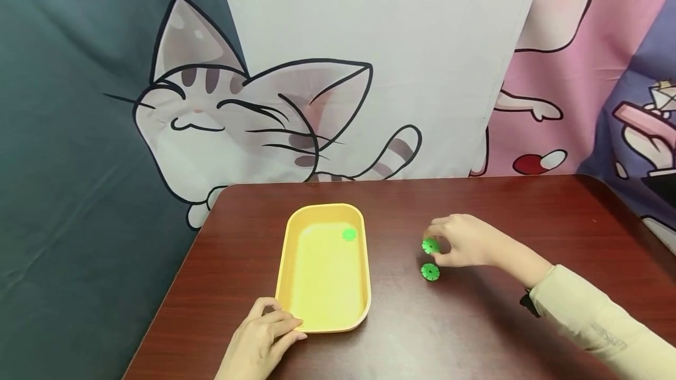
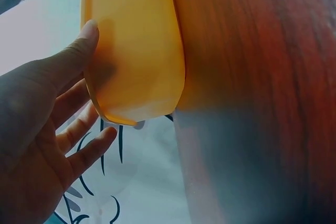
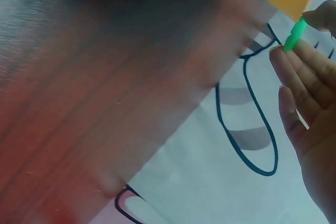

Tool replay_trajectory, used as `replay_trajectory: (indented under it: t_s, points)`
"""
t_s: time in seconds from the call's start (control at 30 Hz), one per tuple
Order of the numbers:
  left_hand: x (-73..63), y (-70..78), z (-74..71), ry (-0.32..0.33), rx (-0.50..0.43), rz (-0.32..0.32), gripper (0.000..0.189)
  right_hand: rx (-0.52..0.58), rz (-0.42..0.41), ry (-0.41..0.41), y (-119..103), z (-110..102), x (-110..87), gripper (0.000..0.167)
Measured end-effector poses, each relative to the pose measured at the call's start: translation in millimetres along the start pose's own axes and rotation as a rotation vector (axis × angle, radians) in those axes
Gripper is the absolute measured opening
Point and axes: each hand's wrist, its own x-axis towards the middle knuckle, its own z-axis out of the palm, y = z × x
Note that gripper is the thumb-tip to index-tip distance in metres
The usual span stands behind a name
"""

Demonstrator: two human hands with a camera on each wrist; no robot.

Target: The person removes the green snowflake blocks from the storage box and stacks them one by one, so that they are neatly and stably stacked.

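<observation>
A yellow tray [image 1: 323, 328] lies on the table, with one green notched disc [image 1: 349, 234] inside near its far right corner. My left hand [image 1: 262, 336] holds the tray's near left corner. In the left wrist view, the thumb [image 2: 90, 32] lies over the tray's rim while the other fingers are at its outer side. Right of the tray, my right hand [image 1: 467, 242] pinches a second green notched disc [image 1: 430, 246] between thumb and fingertips. The right wrist view shows this disc [image 3: 295, 34] edge-on. A third green disc [image 1: 430, 272] lies on the table just nearer to me.
The dark red-brown table [image 1: 528, 210] ends at a far edge against a hanging cloth [image 1: 412, 46] printed with a cartoon cat. A dark green cloth [image 1: 79, 192] hangs at the left. Pink and blue printed cloth [image 1: 597, 87] hangs at the right.
</observation>
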Motion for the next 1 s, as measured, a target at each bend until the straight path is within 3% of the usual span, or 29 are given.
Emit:
replay_trajectory:
  t_s: [0.27,0.53,1.0]
  points:
    - [-0.3,0.1,0.1,-0.008,0.006,-0.014,0.016,-0.02,-0.003,-0.026,-3.9,16.3,-10.5,0.017]
    - [0.7,-0.3,1.3,0.007,0.008,-0.005,0.018,-0.152,-0.056,0.002,-5.8,27.9,-13.2,0.02]
    - [0.5,-1.5,2.0,0.015,-0.023,-0.001,0.017,-0.178,-0.104,-0.012,-9.5,45.8,-18.3,0.018]
